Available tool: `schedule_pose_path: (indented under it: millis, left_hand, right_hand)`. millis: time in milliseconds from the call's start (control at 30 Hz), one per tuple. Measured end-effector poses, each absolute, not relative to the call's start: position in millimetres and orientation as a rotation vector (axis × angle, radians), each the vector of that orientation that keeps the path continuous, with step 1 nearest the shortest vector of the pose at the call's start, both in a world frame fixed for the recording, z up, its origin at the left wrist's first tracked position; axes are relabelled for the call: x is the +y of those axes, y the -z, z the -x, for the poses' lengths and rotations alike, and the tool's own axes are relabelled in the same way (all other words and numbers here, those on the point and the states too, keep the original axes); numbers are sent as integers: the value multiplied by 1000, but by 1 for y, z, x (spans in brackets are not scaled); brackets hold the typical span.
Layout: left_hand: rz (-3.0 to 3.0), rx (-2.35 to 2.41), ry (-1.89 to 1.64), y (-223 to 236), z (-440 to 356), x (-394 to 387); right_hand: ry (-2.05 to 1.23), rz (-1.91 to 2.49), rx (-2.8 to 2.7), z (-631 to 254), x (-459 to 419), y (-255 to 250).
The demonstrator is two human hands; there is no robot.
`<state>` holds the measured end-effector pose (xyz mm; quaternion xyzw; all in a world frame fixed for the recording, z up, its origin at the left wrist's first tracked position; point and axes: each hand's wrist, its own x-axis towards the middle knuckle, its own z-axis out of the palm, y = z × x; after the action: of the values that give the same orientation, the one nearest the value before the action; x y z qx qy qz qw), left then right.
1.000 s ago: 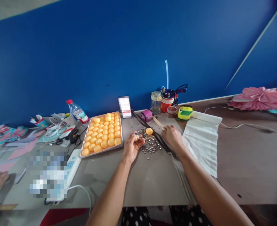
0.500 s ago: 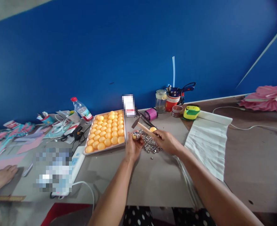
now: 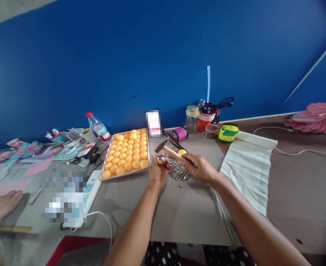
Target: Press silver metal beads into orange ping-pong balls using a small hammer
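Note:
My left hand (image 3: pixel 157 172) is closed around a small shiny metal piece (image 3: pixel 160 159), held just above the table. My right hand (image 3: pixel 198 167) grips the wooden handle of a small hammer (image 3: pixel 167 148), whose dark head hangs over the shiny piece. A heap of several small metal bits (image 3: pixel 178 169) lies under and between my hands, with one orange ball (image 3: pixel 182 152) at its far edge. Left of my hands is a tray (image 3: pixel 148 160) filled with several orange balls.
A white cloth (image 3: pixel 248 170) lies to the right. Along the blue wall stand a water bottle (image 3: pixel 98 128), a glass jar (image 3: pixel 192 119), a red cup (image 3: pixel 205 118) of tools, purple tape (image 3: pixel 180 133) and a yellow-green box (image 3: pixel 228 132). Another person's hand (image 3: pixel 2 204) rests at the far left.
My right hand picked the hammer up off the table and brought its head over the shiny piece in my left hand. The view has shifted slightly.

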<state>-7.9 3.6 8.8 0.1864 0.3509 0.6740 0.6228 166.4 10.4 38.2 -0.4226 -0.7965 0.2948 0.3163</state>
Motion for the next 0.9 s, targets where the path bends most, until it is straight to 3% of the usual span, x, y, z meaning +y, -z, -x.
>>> schedule_pose_path:
  millis: [400,900]
  left_hand:
    - [-398,718,-1534,-8,12,4]
    - [-351,724,-1515,-10,14,4]
  right_hand:
    - [-886,1190,-2054,-174,16,-39]
    - [-780,1224,-2188,-173,18,-36]
